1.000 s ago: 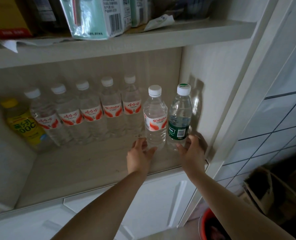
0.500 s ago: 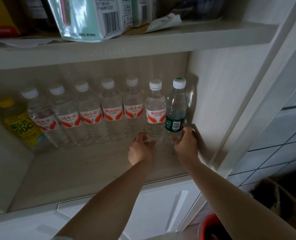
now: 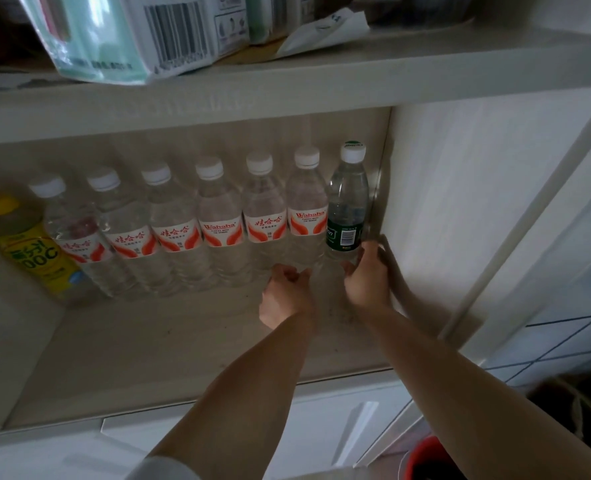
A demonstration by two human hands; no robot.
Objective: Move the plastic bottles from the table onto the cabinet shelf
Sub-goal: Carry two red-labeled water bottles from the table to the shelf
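A row of several clear plastic bottles with red-and-white labels stands along the back of the cabinet shelf (image 3: 183, 341). The rightmost red-label bottle (image 3: 306, 216) has my left hand (image 3: 285, 296) at its base, fingers curled around it. Beside it, in the back right corner, stands a green-label bottle (image 3: 347, 209); my right hand (image 3: 368, 275) grips its lower part. A yellow-label bottle (image 3: 27, 247) ends the row at the far left.
The upper shelf (image 3: 287, 81) overhangs the bottles and carries a plastic-wrapped pack (image 3: 121, 32) and papers. The cabinet's right wall (image 3: 460, 202) is close to my right hand. White drawers (image 3: 304, 438) lie below; a red bucket (image 3: 432, 459) stands at the lower right.
Both hands have pushed the red-label bottle and the green-label bottle backward, from the middle of the shelf into line with the row at the back.
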